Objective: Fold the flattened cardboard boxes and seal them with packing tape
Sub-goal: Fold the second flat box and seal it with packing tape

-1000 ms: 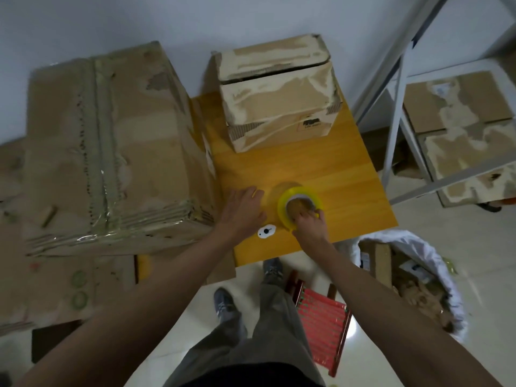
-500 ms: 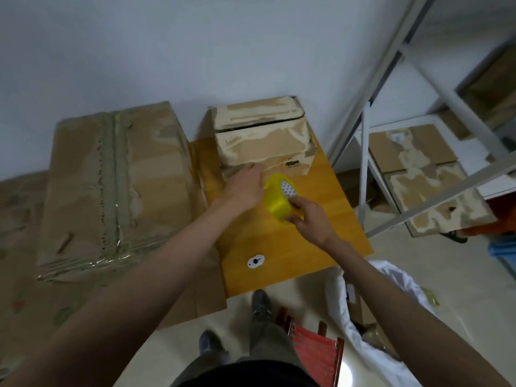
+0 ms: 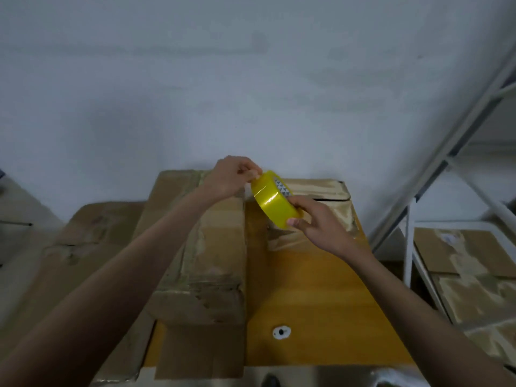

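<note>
Tape roll held up between both hands, free end being picked.

Roll raised above the surface, in front of the small box; right hand clamped on its lower edge, fingers curled round. Left hand at the roll's upper rim, fingertips pinched together there, likely on the tape end. Yellow, glossy, axis tilted leftward. Left hand nearer the end.

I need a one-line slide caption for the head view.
Right hand holds the yellow tape roll while left hand picks at its edge.
</note>
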The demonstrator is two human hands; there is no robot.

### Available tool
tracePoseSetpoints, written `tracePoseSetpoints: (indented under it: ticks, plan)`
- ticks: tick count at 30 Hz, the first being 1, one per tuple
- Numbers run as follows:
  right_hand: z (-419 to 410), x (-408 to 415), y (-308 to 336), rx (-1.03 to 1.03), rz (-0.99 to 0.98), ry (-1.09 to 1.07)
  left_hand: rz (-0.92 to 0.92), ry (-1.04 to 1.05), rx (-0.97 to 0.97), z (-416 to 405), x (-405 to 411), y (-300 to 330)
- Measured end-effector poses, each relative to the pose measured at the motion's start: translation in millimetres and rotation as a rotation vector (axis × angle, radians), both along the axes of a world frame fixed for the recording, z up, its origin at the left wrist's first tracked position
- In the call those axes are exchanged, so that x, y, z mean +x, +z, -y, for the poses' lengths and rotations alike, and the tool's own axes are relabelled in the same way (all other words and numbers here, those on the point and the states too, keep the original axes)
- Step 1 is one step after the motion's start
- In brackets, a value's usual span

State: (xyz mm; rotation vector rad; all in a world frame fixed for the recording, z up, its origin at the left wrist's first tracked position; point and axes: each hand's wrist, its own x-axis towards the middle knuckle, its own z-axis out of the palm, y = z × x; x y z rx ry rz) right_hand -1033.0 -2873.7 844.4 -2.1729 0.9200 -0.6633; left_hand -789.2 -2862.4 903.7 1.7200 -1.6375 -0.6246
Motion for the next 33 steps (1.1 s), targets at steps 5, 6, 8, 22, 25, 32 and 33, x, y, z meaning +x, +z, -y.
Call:
tracePoseSetpoints:
  ticks: [5,6,8,22,25,32,33]
  plan:
    - [8.4,35.8,25.9,0.038,0.033,0.081,-0.064,0.117,-0.043,-6.8,42.5,17.4]
    - [9.5,42.9,31.0,0.071,0.041,0.095,-0.080,0.125,-0.052,-7.5,49.1,19.3]
    - [10.4,56.7,40.6,0.152,0.063,0.131,-0.110,0.139,-0.070,-6.8,63.0,22.4]
    - [60.8,158.2,86.7,-0.036,-0.101,-0.081,-0.494,0.379,0.021,19.7,175.2,12.5]
    - [77.2,190.1,92.2,-0.193,-0.177,-0.077,-0.566,0.456,0.016,22.8,191.6,1.3]
    - [105.3,261.1,82.1,-0.539,-0.442,-0.069,-0.657,0.609,0.023,31.2,239.5,-29.0]
    - [108.4,271.6,79.9,-0.580,-0.479,-0.057,-0.661,0.637,0.032,32.8,244.5,-35.1]
